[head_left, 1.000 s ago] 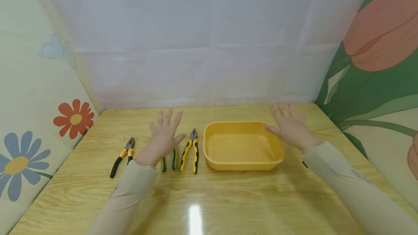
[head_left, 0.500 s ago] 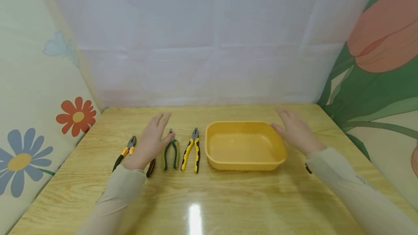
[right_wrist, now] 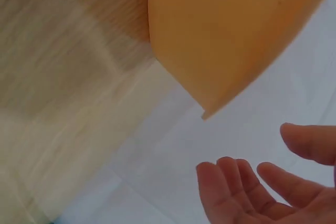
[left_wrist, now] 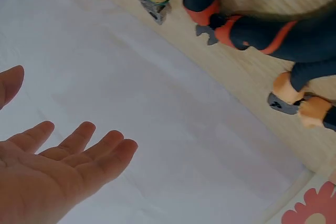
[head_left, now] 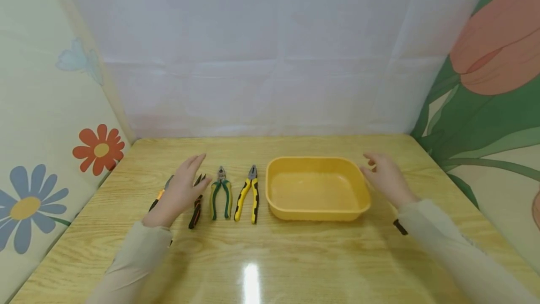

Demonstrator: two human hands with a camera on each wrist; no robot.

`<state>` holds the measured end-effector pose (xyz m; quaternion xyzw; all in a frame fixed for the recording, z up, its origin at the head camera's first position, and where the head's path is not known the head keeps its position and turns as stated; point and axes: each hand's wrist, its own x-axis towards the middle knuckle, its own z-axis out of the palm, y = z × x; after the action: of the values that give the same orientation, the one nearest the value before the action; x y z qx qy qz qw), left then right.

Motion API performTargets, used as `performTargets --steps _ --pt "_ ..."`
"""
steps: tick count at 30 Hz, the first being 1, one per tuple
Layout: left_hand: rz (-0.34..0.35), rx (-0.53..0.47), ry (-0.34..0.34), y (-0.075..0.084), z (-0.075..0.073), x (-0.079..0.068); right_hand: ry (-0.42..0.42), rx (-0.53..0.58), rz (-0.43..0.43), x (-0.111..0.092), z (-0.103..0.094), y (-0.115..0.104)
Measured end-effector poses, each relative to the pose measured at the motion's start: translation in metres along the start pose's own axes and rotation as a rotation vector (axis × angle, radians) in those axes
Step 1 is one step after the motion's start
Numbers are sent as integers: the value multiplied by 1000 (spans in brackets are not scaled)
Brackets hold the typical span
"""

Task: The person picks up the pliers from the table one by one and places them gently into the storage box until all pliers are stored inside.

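My left hand (head_left: 179, 191) hovers above the left pliers, fingers loosely bent and holding nothing. It hides much of the orange-and-black pliers (head_left: 160, 194). Just right of its thumb lie the black-and-red pliers (head_left: 197, 212). Farther right are green-handled pliers (head_left: 221, 174) and yellow-and-black pliers (head_left: 253, 172). In the left wrist view, the palm (left_wrist: 47, 177) is bare, with the black-and-red handles (left_wrist: 283, 38) across from it. Beside the right end of a yellow plastic basin (head_left: 318, 215), my right hand (head_left: 387, 179) hangs with loosely curled fingers and grips nothing.
The wooden table (head_left: 320, 262) ends at a white cloth backdrop (head_left: 270, 60). Flower-printed panels (head_left: 38, 97) stand at both sides. A small dark piece (head_left: 400, 227) shows by the right sleeve; what it is stays unclear.
My left hand has moved left and nearer, uncovering the green-handled and black-and-red pliers and covering more of the orange-and-black pair. My right hand has shifted slightly right, its spread fingers now loosely curled.
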<state>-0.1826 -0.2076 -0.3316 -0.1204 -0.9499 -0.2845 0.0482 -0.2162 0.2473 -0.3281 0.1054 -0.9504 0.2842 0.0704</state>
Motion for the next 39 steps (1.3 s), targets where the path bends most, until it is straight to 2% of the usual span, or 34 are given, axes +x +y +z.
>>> performTargets --steps 7,10,15,19,30,35,39 --pt "-48 -41 -14 -13 -2 -9 21 75 25 -1 4 13" --pt "-59 -44 -17 -20 -1 -13 -6 136 82 -1 6 16" --pt "-68 0 7 -30 -3 -18 -95 257 208 -1 10 19" --pt "-66 26 21 -39 -5 -23 -149 309 268 0 12 22" --pt "-103 89 4 -65 -8 -34 -159 437 343 -2 19 31" --pt "-126 153 -9 -80 -7 -36 -194 526 401 -1 17 32" --pt "-160 157 -39 -91 -6 -36 -227 575 443 1 15 35"
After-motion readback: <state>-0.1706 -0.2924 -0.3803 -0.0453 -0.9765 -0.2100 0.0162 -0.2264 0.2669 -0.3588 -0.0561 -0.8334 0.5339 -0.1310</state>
